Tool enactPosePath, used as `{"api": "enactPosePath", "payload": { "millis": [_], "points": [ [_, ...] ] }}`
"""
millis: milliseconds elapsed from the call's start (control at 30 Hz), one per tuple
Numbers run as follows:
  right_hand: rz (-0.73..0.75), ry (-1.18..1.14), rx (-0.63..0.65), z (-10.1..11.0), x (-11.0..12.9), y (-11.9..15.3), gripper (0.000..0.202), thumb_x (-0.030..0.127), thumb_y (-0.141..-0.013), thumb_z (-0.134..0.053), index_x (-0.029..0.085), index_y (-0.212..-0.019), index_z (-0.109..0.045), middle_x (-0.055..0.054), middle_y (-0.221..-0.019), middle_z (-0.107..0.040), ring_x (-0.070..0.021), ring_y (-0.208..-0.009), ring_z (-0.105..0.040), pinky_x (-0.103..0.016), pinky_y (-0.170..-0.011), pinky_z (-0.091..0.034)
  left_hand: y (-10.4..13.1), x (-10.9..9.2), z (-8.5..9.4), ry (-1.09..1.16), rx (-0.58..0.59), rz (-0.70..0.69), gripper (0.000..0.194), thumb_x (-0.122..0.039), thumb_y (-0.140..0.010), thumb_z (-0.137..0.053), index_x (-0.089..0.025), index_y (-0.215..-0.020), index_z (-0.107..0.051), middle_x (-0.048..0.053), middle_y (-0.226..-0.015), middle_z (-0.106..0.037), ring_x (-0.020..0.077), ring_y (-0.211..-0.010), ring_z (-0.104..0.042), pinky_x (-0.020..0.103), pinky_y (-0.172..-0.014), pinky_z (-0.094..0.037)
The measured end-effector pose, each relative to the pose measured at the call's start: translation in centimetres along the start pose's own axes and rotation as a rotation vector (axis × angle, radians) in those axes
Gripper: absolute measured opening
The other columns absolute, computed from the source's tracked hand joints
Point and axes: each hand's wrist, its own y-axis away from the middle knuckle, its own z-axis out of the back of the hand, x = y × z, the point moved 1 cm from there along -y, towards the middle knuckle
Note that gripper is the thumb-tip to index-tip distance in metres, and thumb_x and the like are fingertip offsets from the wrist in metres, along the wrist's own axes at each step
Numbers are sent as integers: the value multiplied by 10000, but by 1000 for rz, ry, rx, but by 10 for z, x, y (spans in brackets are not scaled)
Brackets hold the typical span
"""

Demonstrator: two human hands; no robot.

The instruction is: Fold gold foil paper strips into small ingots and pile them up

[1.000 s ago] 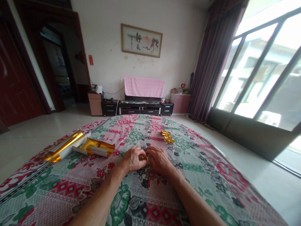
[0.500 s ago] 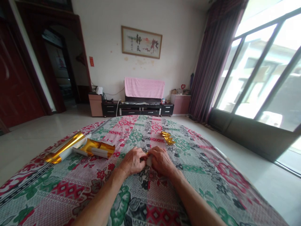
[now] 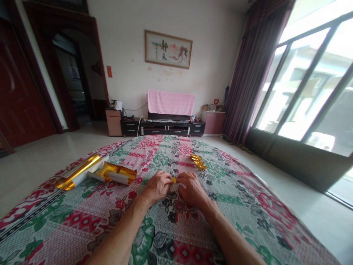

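Observation:
My left hand (image 3: 157,186) and my right hand (image 3: 190,187) meet over the middle of the patterned cloth. Between their fingertips is a small piece of gold foil paper (image 3: 174,180) with a white underside, pinched from both sides. Its white part shows below the fingers; the rest is hidden by them. Beyond my right hand lies a short row of folded gold foil pieces (image 3: 198,162). Left of my left hand are gold and white foil sheets (image 3: 118,173), partly curled, beside a longer gold foil roll (image 3: 79,171).
A floral cloth (image 3: 154,147) covers the round-edged table. Past its far edge stand a low black cabinet (image 3: 156,131) and a screen draped with a pink towel (image 3: 171,102). A purple curtain (image 3: 242,73) and large windows are at the right, with a red door (image 3: 24,84) at the left.
The white side of the foil paper between my hands has turned more into view, lying flatter. My fingers have shifted slightly; the whole view has moved a little.

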Motion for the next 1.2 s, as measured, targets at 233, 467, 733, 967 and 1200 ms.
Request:
{"api": "enactPosePath", "payload": {
  "millis": [233, 467, 733, 967, 1200],
  "points": [
    [36, -101, 0, 0, 4, 3, 311, 50, -688, -463, 190, -925, -609, -34, -886, -600, -149, -846, -524, -274, -786, -372, 0, 2, 1, 39, 34, -12, 271, -139, -786, -442, -212, -848, -696, 23, -900, -635, 157, -865, -511, 293, -832, -406],
    [-65, -120, -13, -3, 13, 5, 249, 262, -723, -611, 229, -969, -619, -42, -941, -557, -169, -880, -517, -306, -795, -390, 1, 15, -4, 109, 62, 40, 384, -67, -743, -400, -242, -923, -690, 3, -975, -640, 157, -910, -513, 296, -859, -402],
    [-41, -135, 10, -3, 11, 2, 186, 248, -778, -566, 245, -948, -639, -36, -908, -557, -153, -862, -518, -305, -799, -392, 0, 13, -3, 112, 76, 74, 401, -55, -729, -392, -240, -913, -697, 1, -978, -642, 154, -920, -517, 286, -881, -398],
    [-123, -176, 27, -9, 4, 1, 305, 267, -665, -665, 236, -967, -637, -38, -959, -548, -172, -897, -508, -316, -792, -397, 1, 14, -4, 127, 67, 94, 425, -44, -729, -379, -251, -924, -695, -3, -984, -643, 153, -932, -517, 292, -890, -400],
    [-121, -202, -12, -11, 5, -1, 171, 223, -742, -593, 214, -904, -649, -38, -875, -582, -162, -854, -522, -298, -775, -394, 1, 14, -4, 122, 67, 95, 421, -44, -736, -381, -254, -928, -693, -3, -987, -644, 145, -935, -531, 290, -906, -395]
  ]
}}
